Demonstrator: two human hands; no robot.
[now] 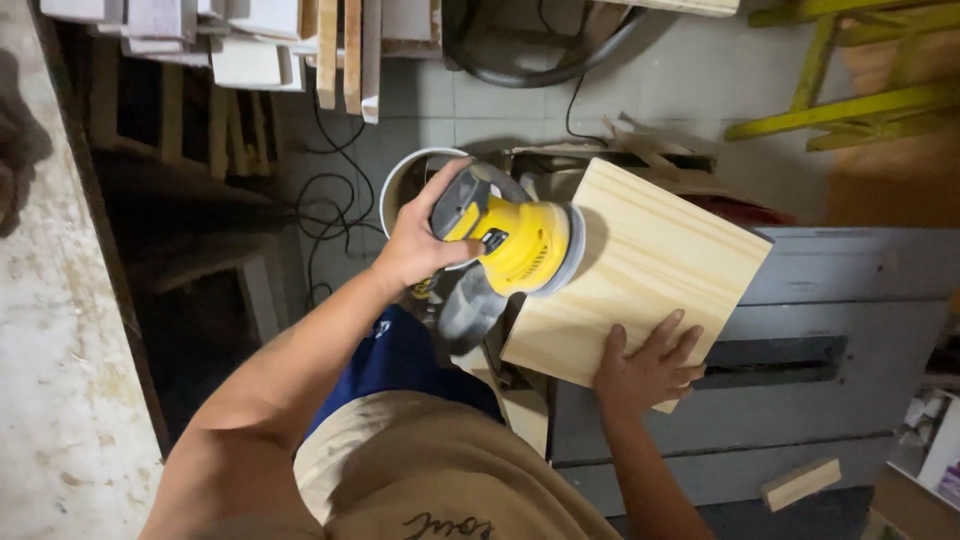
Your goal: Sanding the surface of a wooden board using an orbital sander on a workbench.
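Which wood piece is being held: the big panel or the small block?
The large pale wood panel: the right hand presses its lower edge while the left hand holds the yellow sander against its left edge. The small wood block lies untouched, lower right.

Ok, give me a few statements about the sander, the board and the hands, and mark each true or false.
1. The left hand grips a yellow sander. True.
2. The sander's pad is against the left edge of the pale wooden board. True.
3. The right hand holds a hammer. False: it lies flat on the board's near edge.
4. The board is painted blue. False: it is bare light wood.
5. A small wood offcut lies at lower right. True.
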